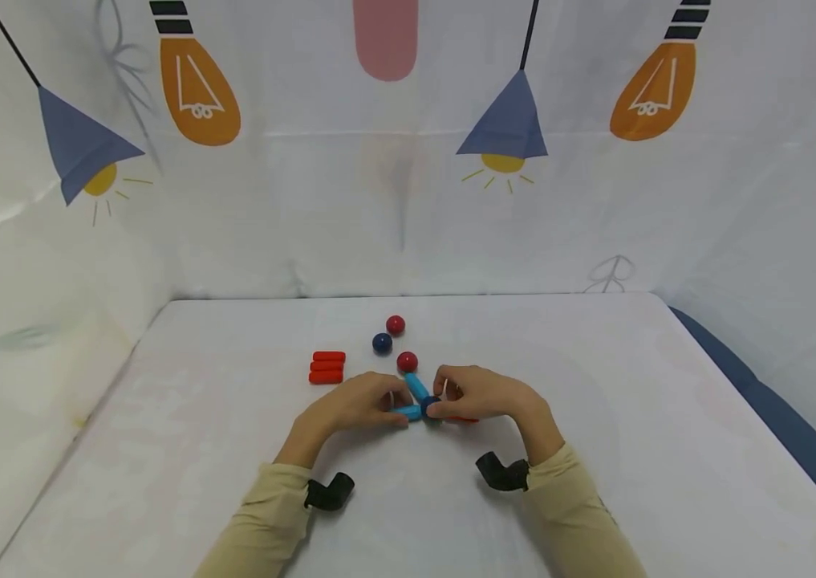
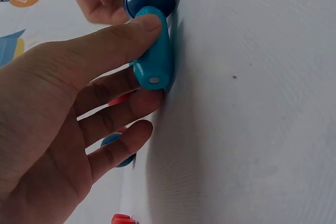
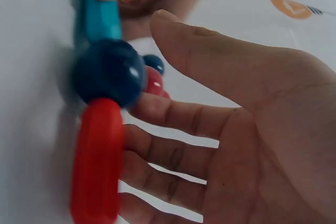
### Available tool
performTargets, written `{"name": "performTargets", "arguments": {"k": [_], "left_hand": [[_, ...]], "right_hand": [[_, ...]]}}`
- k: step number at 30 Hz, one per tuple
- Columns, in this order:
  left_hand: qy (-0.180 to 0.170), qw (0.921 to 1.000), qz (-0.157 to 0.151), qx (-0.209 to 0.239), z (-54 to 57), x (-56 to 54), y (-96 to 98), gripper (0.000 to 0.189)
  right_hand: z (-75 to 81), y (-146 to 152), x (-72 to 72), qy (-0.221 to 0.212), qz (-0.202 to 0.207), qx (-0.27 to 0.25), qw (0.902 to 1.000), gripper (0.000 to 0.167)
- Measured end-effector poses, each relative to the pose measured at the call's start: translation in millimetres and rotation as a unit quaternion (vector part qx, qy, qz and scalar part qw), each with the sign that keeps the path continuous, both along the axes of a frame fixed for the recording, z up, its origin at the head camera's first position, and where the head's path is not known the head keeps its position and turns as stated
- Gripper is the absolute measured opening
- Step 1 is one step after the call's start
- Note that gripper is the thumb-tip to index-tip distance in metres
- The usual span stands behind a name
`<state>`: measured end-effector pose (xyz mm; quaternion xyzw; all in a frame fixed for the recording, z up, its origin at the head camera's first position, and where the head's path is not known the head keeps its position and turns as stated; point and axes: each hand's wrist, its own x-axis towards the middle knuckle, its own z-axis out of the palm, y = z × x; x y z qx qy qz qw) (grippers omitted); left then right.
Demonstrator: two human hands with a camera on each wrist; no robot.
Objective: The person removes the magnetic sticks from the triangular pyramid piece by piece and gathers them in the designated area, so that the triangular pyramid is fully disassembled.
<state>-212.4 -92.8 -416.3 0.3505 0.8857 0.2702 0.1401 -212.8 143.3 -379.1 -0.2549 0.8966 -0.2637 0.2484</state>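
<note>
My left hand (image 1: 353, 401) pinches a light blue rod (image 2: 152, 61) between thumb and fingers. A small silvery disc shows in its near end. The rod's other end meets a dark blue ball (image 3: 109, 73). From that ball a red rod (image 3: 97, 161) runs to the right, and a second light blue rod (image 1: 416, 387) slants away toward a red ball (image 1: 407, 362). My right hand (image 1: 487, 391) is beside the dark blue ball and red rod. Its fingers lie along their far side, the index fingertip at the ball, while the thumb stands apart in the right wrist view.
Three red rods (image 1: 326, 367) lie stacked side by side, left of the balls. Farther back on the white table (image 1: 234, 482) are a loose dark blue ball (image 1: 382, 343) and another red ball (image 1: 395, 325). A printed white curtain (image 1: 321, 209) hangs behind the table.
</note>
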Motion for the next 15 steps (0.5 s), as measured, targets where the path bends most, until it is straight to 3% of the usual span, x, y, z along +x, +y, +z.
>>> {"name": "performTargets", "arguments": {"k": [7,15], "left_hand": [[-0.006,0.9998,-0.014,0.011,0.8,2.2,0.3,0.015],[-0.051,0.998,-0.035,0.017,4.6,4.5,-1.7,0.014]], "right_hand": [[-8.3,-9.7,1.0,-0.001,0.007,-0.001,1.0,0.027],[-8.5,-9.7,0.4,-0.032,0.02,0.008,0.9992,0.024]]}}
